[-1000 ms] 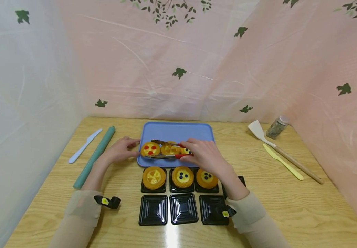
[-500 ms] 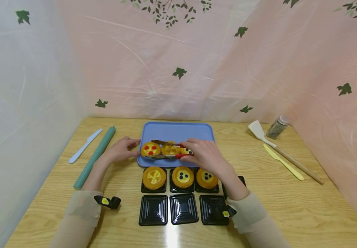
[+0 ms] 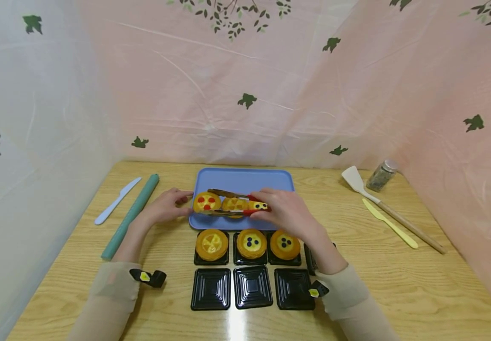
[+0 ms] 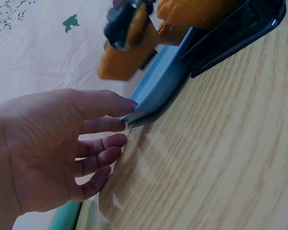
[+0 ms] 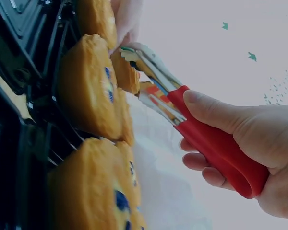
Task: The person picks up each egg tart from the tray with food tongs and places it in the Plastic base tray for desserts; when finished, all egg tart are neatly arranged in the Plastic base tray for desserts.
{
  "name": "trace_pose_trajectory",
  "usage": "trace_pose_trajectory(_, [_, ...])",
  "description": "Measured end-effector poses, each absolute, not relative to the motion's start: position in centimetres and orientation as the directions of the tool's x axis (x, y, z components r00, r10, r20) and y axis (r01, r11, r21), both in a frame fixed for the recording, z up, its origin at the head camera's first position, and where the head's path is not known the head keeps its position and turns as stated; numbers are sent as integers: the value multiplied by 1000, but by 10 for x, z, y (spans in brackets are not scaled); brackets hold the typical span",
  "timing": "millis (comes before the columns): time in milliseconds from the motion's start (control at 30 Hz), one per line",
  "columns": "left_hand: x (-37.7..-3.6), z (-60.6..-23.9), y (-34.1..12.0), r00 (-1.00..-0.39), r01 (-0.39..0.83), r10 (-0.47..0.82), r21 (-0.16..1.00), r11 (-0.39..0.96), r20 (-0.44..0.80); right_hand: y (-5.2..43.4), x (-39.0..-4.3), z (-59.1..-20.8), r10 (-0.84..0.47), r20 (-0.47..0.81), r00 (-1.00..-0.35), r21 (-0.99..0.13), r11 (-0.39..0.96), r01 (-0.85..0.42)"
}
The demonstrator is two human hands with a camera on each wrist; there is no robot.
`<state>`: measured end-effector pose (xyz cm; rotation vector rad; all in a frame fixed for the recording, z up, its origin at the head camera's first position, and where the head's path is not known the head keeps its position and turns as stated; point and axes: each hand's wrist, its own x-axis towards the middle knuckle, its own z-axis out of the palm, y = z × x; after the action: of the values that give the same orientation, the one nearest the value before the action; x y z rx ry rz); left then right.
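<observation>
My right hand (image 3: 285,208) grips the red handles of metal tongs (image 5: 206,139). The tongs' arms reach left over the blue tray (image 3: 245,179) and lie on either side of a tart with red topping (image 3: 207,202). In the left wrist view a tart (image 4: 122,64) between the tongs' tips appears raised above the tray. Beside it on the tray are a tart with yellow topping (image 3: 236,205) and a blueberry-topped tart (image 3: 259,206), partly hidden by the tongs and hand. My left hand (image 3: 166,207) touches the tray's left edge with thumb and fingers loosely bent.
Three tarts (image 3: 251,243) sit on black square trays before the blue tray. More black trays (image 3: 252,286) lie nearer. A blue knife (image 3: 117,201) and green rolling pin (image 3: 130,217) lie left; a spatula (image 3: 392,218), yellow knife (image 3: 390,223) and spice jar (image 3: 382,175) lie right.
The tongs and my right hand have shifted slightly, and the red-topped tart has moved up a little in view. The left hand stays at the tray's edge.
</observation>
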<state>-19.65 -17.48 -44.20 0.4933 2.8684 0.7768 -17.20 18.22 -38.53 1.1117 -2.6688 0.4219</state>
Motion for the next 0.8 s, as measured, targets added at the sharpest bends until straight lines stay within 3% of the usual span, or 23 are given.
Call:
trace_pose_trajectory(400, [-198, -443, -174, -941, 258, 333, 515, 818, -58, 246, -165, -373, -592, 355, -724, -271, 676, -686])
trace_pose_trajectory(667, [-197, -442, -173, -941, 256, 332, 506, 824, -64, 308, -151, -374, -577, 459, -676, -180, 685, -706])
trace_pose_trajectory(800, [-196, -441, -175, -942, 255, 331, 509, 822, -62, 334, -140, -373, -563, 461, -686, -180, 698, -693])
